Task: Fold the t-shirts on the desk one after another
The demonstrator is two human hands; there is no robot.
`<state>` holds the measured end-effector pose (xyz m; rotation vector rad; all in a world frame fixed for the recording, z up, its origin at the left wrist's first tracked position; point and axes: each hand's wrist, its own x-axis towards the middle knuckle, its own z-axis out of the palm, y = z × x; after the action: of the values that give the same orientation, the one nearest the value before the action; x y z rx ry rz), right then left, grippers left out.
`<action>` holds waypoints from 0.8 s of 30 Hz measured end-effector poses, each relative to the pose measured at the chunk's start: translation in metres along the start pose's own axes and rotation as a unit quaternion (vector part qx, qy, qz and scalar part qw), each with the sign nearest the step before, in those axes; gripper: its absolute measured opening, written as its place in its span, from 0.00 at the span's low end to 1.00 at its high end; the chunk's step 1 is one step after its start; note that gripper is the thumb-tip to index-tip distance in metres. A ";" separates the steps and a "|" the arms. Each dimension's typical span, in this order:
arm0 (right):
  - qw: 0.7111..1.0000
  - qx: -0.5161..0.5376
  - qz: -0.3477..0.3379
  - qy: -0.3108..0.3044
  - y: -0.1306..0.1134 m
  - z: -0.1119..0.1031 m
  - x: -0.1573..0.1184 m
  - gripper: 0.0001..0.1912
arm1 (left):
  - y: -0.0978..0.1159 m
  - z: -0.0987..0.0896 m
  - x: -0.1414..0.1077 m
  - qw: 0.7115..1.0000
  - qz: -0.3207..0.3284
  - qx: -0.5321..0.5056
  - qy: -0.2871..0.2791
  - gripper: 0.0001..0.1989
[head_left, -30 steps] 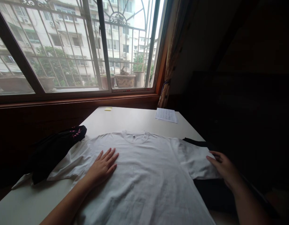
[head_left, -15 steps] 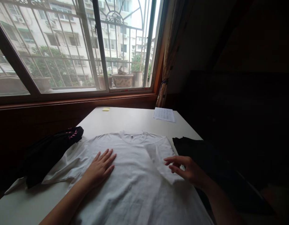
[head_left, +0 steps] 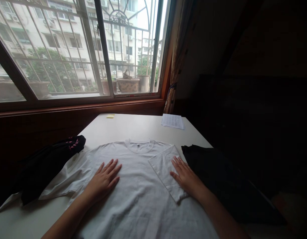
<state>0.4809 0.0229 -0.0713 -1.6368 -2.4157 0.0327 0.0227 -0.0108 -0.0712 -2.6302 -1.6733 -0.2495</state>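
Head view: white T-shirt (head_left: 135,189) laid out on counter (head_left: 128,127), collar (head_left: 139,150) toward window (head_left: 68,49). Left hand (head_left: 105,179) spread on its chest; right hand (head_left: 185,176) also spread, palm down on in-folded sleeve (head_left: 160,166). Black garment (head_left: 50,162) along other sleeve (head_left: 68,174); dark cloth (head_left: 215,179) at right.

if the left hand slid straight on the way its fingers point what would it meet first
Across the white T-shirt, the left hand would probably meet the collar first, though its exact line is hard to judge.
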 end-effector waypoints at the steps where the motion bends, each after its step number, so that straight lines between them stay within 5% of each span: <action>1: 1.000 -0.007 0.000 -0.008 -0.001 0.003 0.000 0.36 | 0.000 0.000 0.000 1.000 0.000 0.001 0.001 0.28; 10: 0.997 -0.031 0.038 -0.065 -0.005 -0.005 0.005 0.40 | -0.004 0.002 0.000 1.000 0.002 0.002 -0.004 0.28; 17: 0.981 -0.017 0.146 -0.128 0.001 -0.010 0.073 0.43 | -0.005 0.002 0.000 1.000 0.002 -0.004 -0.003 0.28; 24: 0.980 -0.023 0.184 -0.071 -0.002 0.012 0.114 0.41 | -0.007 0.002 -0.001 1.000 0.009 -0.009 0.000 0.28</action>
<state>0.4368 0.1283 -0.0631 -2.1485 -2.1860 0.1590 0.0165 -0.0089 -0.0741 -2.6569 -1.6558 -0.2650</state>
